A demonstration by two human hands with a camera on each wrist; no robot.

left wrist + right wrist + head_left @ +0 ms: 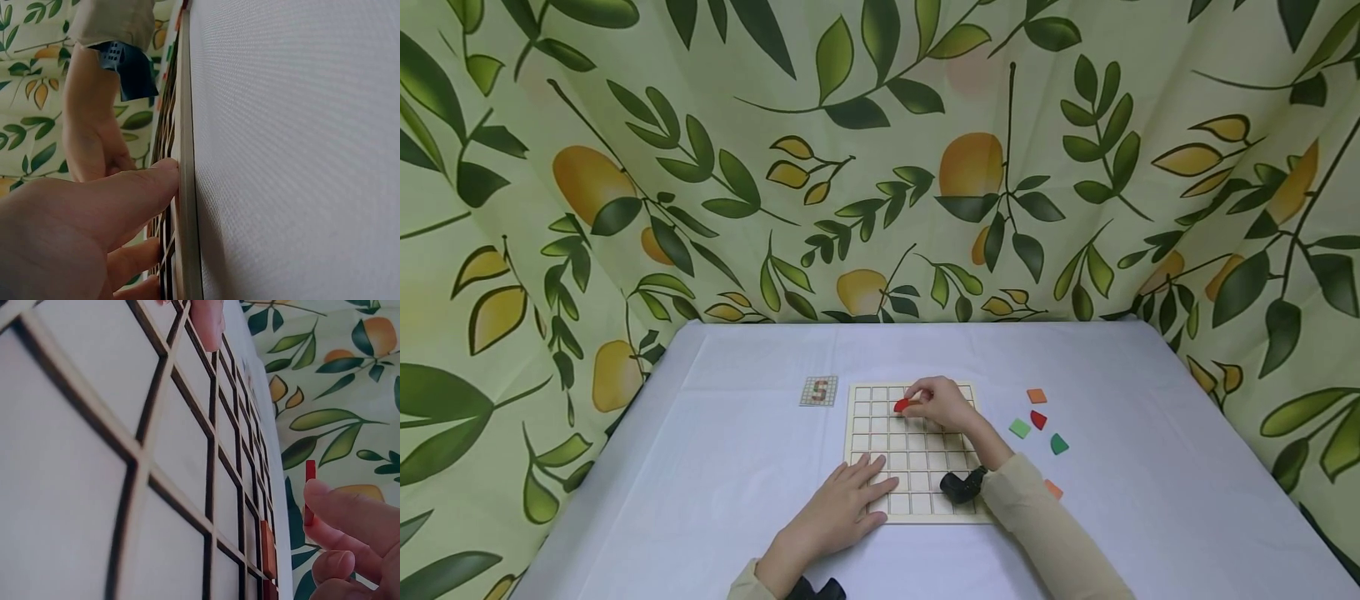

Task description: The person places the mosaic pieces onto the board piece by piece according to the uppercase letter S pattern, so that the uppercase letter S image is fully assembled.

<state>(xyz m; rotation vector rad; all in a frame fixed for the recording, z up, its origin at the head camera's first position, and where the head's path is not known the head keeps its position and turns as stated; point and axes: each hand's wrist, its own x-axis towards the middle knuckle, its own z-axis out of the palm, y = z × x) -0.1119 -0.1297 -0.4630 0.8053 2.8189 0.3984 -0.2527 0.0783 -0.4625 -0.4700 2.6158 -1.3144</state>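
Note:
A square wooden grid board lies on the white table. My left hand rests spread over its near left corner, with the thumb against the near edge in the left wrist view. Between thumb and fingertips, my right hand pinches a red quarter-round tile over the far rows. The right wrist view shows that red tile edge-on, held above the board. An orange tile and a red piece sit in grid cells there; the right hand hides them in the head view.
Right of the board lie loose tiles: orange, red, light green and dark green. Another orange tile is partly behind the right sleeve. A small pattern card lies left of the board. Leaf-print curtain surrounds the table.

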